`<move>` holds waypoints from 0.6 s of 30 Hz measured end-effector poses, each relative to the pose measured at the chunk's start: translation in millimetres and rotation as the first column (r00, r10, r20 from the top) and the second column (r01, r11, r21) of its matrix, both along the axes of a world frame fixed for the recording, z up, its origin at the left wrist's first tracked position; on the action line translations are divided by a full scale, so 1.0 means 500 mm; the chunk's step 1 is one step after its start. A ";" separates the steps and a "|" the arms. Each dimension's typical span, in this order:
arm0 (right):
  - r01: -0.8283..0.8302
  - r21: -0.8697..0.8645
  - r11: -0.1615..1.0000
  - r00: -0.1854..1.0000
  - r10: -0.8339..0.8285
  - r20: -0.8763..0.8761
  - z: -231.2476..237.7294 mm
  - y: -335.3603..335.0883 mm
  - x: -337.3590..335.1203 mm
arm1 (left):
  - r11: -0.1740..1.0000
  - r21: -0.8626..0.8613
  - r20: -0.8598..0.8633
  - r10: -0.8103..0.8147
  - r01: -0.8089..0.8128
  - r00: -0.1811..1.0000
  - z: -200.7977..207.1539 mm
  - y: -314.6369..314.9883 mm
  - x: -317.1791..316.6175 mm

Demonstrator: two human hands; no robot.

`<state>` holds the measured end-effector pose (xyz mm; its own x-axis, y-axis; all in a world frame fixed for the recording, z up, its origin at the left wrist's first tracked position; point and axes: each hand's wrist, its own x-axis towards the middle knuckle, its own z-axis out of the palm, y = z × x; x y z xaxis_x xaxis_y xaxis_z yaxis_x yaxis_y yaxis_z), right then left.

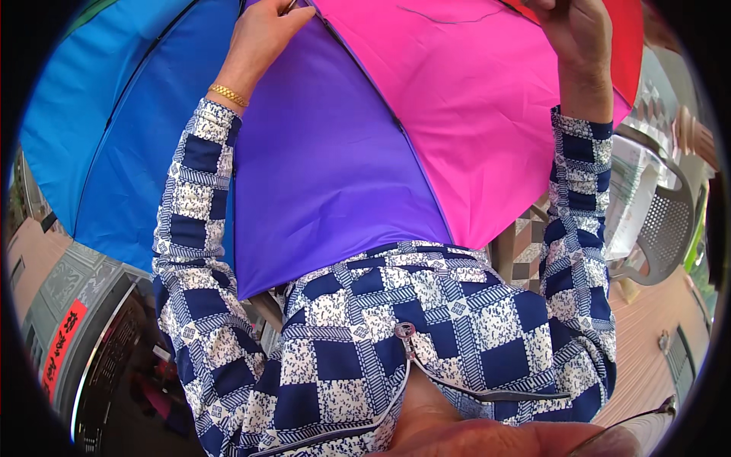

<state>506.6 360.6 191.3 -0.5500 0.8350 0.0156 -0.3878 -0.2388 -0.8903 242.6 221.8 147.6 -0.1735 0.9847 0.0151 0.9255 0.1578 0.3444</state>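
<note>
An opened multicoloured umbrella [327, 175] spreads before me, its blue, purple, pink and red panels divided by thin dark ribs. Up at the top edge, my left hand [263, 34] is closed over the purple panel, thumb and fingers pinched beside a rib; what lies between them is too small to name. My right hand [582, 34] is raised over the border of the pink and red panels. Its fingers are curled together, partly cut off by the frame, and their contents are hidden. A thin dark thread [457, 20] runs loosely across the pink cloth between both hands.
A grey plastic chair [666, 221] with a perforated back stands at the right, white material beside it. Left, a red paper strip [65, 346] with dark writing hangs near a dark, glossy opening [126, 381]. The umbrella's lower edge meets my patterned shirt [426, 305].
</note>
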 end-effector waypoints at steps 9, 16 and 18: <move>-0.644 -0.191 0.741 0.592 0.324 -0.738 -0.094 -0.024 -0.136 | 0.857 0.075 0.618 0.361 -0.510 0.698 -0.114 -0.006 -0.028; -0.203 -0.304 0.931 0.975 0.221 0.025 -0.016 -0.086 -0.137 | 0.827 0.066 0.704 0.358 -0.558 0.614 -0.131 -0.004 -0.046; -0.197 -0.299 0.934 0.975 0.217 0.035 -0.022 -0.086 -0.129 | 0.822 0.076 0.771 0.310 -0.564 0.556 -0.132 0.006 -0.040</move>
